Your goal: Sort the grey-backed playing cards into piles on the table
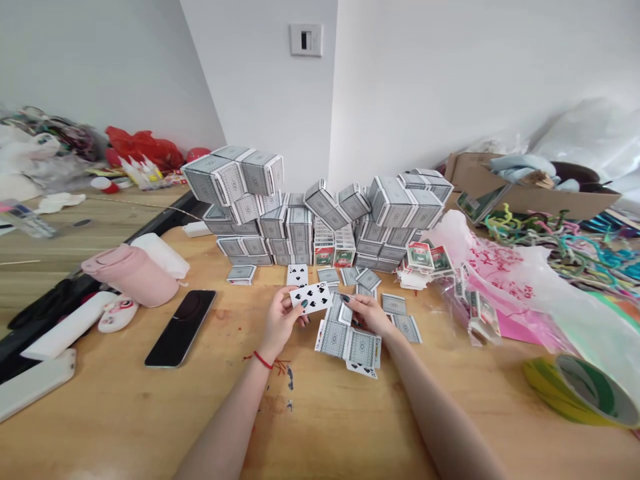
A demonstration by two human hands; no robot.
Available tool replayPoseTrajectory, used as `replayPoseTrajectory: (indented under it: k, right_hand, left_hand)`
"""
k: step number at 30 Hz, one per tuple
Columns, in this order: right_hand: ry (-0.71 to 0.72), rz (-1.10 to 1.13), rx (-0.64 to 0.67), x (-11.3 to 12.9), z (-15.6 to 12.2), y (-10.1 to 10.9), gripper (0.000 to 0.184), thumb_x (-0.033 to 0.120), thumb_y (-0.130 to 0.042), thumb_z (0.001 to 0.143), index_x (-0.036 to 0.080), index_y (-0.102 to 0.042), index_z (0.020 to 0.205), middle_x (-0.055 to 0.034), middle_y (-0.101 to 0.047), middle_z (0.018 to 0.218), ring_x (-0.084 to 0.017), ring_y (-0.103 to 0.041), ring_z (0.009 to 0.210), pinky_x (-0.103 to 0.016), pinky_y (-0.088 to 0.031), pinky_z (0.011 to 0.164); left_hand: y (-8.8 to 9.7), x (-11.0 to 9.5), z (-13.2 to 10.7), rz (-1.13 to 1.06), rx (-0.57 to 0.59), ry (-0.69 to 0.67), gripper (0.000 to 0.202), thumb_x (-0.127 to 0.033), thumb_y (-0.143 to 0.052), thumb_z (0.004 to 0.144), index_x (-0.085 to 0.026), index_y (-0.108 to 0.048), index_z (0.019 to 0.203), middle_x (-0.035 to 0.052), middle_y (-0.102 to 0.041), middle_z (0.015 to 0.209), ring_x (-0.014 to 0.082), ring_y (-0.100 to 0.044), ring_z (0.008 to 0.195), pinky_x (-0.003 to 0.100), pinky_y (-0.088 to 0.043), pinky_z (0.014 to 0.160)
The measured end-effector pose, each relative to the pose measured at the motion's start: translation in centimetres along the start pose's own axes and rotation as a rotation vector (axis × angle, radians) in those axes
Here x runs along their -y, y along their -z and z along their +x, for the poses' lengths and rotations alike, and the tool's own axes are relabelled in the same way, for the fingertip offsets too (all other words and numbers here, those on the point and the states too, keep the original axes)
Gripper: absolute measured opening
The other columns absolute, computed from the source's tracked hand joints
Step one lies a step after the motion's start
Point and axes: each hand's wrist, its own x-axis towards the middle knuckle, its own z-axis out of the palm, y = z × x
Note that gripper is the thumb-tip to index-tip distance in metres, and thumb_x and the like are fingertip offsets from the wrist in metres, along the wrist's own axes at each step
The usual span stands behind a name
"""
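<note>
My left hand pinches a face-up playing card with black spades, the thumb on its face. My right hand grips a grey-backed playing card at its upper edge, close beside the first card. Under and in front of the right fingers lie overlapping grey-backed cards, some with faces peeking out below. Just beyond the left hand, a face-up card lies on the table. Behind both hands stands a structure of blocks made from folded cards, its two sides stacked higher than its middle.
A black-screened phone and a pink bottle lie to the left. On the right are card boxes, a plastic bag and a yellow tape roll. Several loose cards lie near the structure. A cardboard box stands farther back.
</note>
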Motion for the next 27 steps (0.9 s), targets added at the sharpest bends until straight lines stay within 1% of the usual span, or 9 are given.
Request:
replayPoseTrajectory:
  k: [5, 10, 16, 21, 27]
  right_hand:
    - [0.004, -0.04, -0.011, -0.3, 0.1, 0.2, 0.029, 0.044, -0.063, 0.066, 0.017, -0.054, 0.06, 0.0051, -0.046, 0.042, -0.006, -0.034, 0.035, -0.021, -0.019, 0.036]
    - [-0.008, -0.039, -0.004, -0.4, 0.1, 0.3, 0.03, 0.045, -0.062, 0.066, 0.017, -0.054, 0.061, 0.0051, -0.046, 0.043, -0.006, -0.035, 0.036, -0.021, -0.021, 0.037]
    - [-0.019, -0.066, -0.013, -0.2, 0.0, 0.2, 0.032, 0.047, -0.063, 0.064, 0.017, -0.054, 0.06, 0.0052, -0.045, 0.041, -0.007, -0.034, 0.035, -0.021, -0.02, 0.036]
    - [-0.013, -0.067, -0.014, 0.1, -0.2, 0.1, 0.03, 0.045, -0.062, 0.066, 0.017, -0.054, 0.06, 0.0057, -0.043, 0.04, -0.006, -0.033, 0.035, -0.021, -0.019, 0.036]
    - [-0.01, -0.072, -0.014, 0.7, -0.4, -0.3, 0.032, 0.046, -0.063, 0.065, 0.017, -0.053, 0.057, 0.0056, -0.043, 0.04, -0.006, -0.033, 0.035, -0.022, -0.018, 0.036]
  left_hand:
    - [0.0, 0.1, 0.1, -0.015, -0.056, -0.028, 0.041, -0.026, -0.061, 0.067, -0.017, -0.04, 0.101, 0.0, -0.06, 0.07, 0.0097, -0.055, 0.048, 0.021, -0.045, 0.044]
    - [-0.3, 0.2, 0.1, -0.025, -0.033, -0.016, 0.042, -0.027, -0.062, 0.067, -0.018, -0.039, 0.1, 0.0007, -0.061, 0.073, 0.0103, -0.056, 0.049, 0.022, -0.045, 0.043]
    - [-0.3, 0.0, 0.1, -0.042, -0.073, -0.036, 0.044, -0.027, -0.064, 0.065, -0.018, -0.039, 0.1, -0.0001, -0.061, 0.07, 0.0111, -0.057, 0.049, 0.023, -0.046, 0.044]
    - [-0.2, 0.2, 0.2, -0.026, -0.066, -0.037, 0.043, -0.026, -0.064, 0.066, -0.018, -0.038, 0.1, 0.0001, -0.06, 0.071, 0.011, -0.056, 0.049, 0.023, -0.047, 0.045]
    - [-0.2, 0.6, 0.3, 0.018, -0.072, -0.063, 0.041, -0.025, -0.061, 0.069, -0.018, -0.037, 0.101, 0.0001, -0.06, 0.07, 0.0114, -0.057, 0.05, 0.023, -0.047, 0.045]
